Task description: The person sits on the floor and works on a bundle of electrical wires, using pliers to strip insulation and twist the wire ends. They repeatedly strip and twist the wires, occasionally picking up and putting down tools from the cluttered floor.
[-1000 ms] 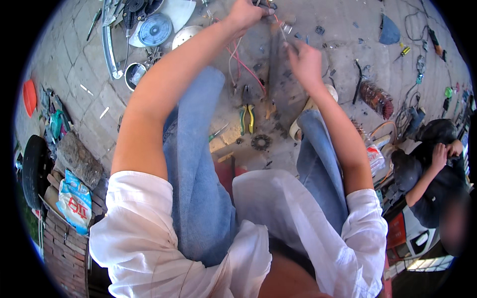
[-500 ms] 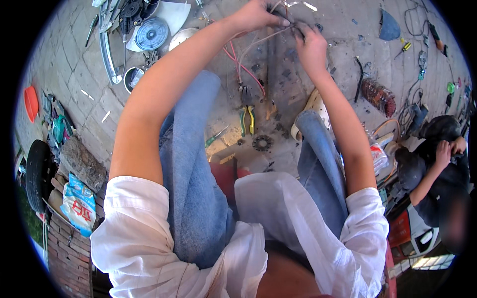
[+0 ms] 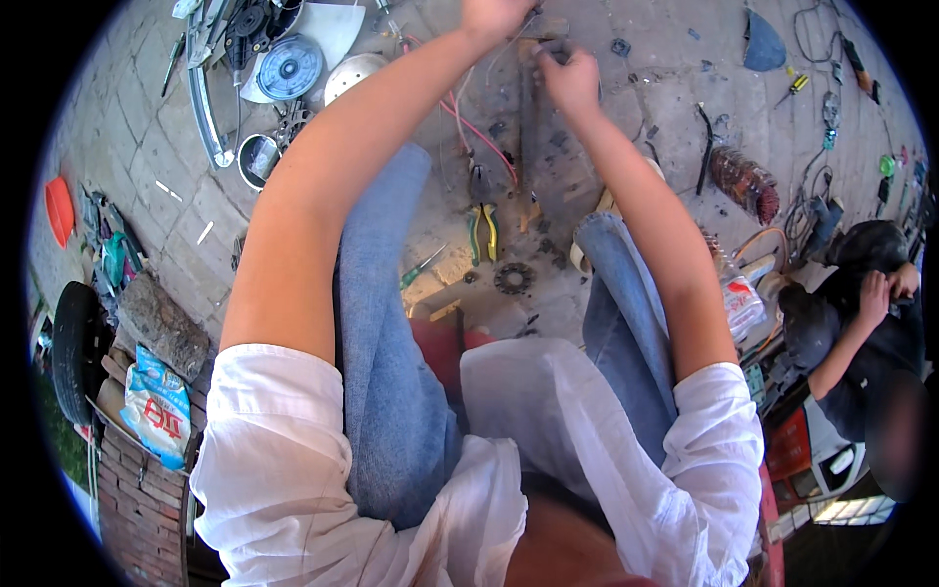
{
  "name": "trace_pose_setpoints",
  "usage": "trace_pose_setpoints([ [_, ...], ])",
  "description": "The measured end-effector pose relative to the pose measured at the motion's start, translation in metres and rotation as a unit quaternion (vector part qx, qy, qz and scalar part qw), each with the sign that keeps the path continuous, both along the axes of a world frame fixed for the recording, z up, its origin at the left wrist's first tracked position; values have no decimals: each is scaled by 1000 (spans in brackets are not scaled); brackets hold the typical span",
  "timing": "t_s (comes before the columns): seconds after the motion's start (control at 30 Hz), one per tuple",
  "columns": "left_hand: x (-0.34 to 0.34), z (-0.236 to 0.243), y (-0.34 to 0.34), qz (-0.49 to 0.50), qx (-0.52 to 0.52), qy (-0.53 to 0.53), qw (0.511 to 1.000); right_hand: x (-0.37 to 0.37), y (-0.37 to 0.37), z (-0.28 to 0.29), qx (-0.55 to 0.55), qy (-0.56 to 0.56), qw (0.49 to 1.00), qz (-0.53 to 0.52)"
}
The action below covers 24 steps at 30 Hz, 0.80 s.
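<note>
At the top edge, my left hand (image 3: pixel 504 15), partly cut off, pinches a thin pale wire (image 3: pixel 511 35). Just below and right, my right hand (image 3: pixel 567 78) has curled fingers around something dark and too small to make out, near a brownish bar (image 3: pixel 524 127) on the paving. Pink wires (image 3: pixel 489 144) trail downward beside it. Yellow-green pliers (image 3: pixel 489 235), a screwdriver (image 3: pixel 416 271) and a dark toothed ring (image 3: pixel 514 278) lie between my jean-clad legs (image 3: pixel 377 333).
Left are metal parts (image 3: pixel 290 71), a red basin (image 3: pixel 59 211), a rock (image 3: pixel 161 323), a tyre (image 3: pixel 76 352) and a blue-white bag (image 3: pixel 156 406). Right lie a copper-wound cylinder (image 3: pixel 743 184), cables (image 3: pixel 804 230) and a co-worker (image 3: pixel 856 362) in dark clothing.
My left hand has risen further toward the top edge. My right hand moved up, then slightly down and left, with its fingers curling further.
</note>
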State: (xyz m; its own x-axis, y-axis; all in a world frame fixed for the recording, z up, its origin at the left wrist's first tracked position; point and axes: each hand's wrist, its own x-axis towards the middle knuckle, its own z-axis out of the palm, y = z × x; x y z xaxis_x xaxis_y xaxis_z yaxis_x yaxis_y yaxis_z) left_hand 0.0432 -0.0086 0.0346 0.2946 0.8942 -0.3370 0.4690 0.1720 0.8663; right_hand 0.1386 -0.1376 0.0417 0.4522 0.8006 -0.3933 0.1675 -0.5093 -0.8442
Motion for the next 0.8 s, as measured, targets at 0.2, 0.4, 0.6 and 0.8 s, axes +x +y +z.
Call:
trace_pose_setpoints([
  [0.2, 0, 3, 0, 28, 47, 0, 998, 1, 3, -40, 54, -46, 997, -9],
  [0.4, -4, -8, 3, -17, 54, 76, 995, -8, 3, -19, 65, 85, 994, 0],
  [0.6, -12, -28, 8, -49, 43, 18, 998, 6, 1, 4, -36, -90, 987, 131],
  [0.8, -5, -38, 19, -87, -60, 6, 994, 12, -1, -8, 25, -211, 962, 172],
])
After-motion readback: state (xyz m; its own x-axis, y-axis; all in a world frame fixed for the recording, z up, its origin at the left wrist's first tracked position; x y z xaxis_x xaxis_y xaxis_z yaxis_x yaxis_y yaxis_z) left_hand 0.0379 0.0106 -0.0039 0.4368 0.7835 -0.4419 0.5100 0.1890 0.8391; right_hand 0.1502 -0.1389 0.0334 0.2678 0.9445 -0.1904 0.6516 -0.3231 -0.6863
